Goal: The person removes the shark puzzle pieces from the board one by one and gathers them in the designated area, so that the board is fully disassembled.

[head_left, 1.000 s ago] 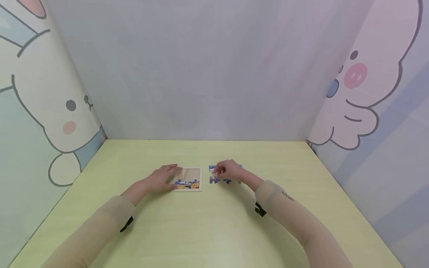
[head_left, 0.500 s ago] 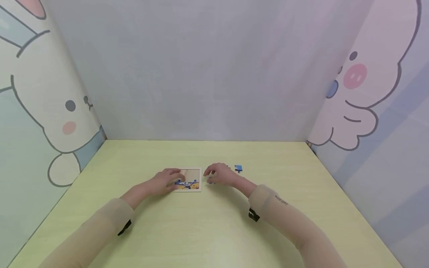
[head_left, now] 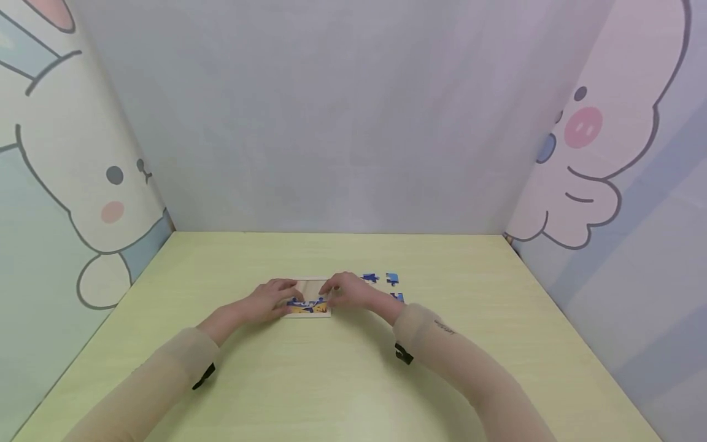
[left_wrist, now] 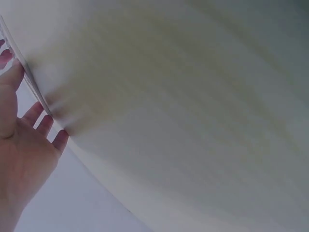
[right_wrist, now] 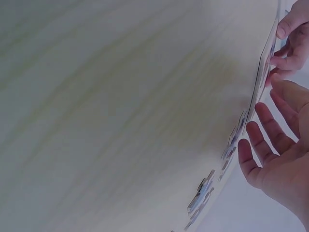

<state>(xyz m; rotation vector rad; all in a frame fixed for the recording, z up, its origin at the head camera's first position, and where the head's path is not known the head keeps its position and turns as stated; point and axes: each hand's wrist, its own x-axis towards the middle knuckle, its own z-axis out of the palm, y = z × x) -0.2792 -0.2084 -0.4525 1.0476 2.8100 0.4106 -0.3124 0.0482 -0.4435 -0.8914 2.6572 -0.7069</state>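
A shallow puzzle frame [head_left: 309, 315] with a pale rim lies mid-table, with a yellow and blue picture strip along its near side and bare wood behind. Over its left side rests my left hand [head_left: 270, 301], thumb by the near rim and fingers reaching over the board; the left wrist view shows fingertips [left_wrist: 60, 140] at the edge. My right hand [head_left: 350, 291] is bent over the frame's right rim, its thumb and fingers pinching a puzzle piece that they largely hide. In the right wrist view, the right fingers [right_wrist: 248, 159] are spread beside the frame.
Loose blue puzzle pieces lie right of the right hand: one [head_left: 370, 278] close to the knuckles, another [head_left: 392, 279] farther right, a third [head_left: 397, 297] by the wrist. Behind the pale yellow table [head_left: 353, 380] rises a grey curtain [head_left: 342, 123].
The right hand has moved left from the loose pieces to the frame's right rim, uncovering pieces behind it. The left fingers have drawn in slightly over the board.
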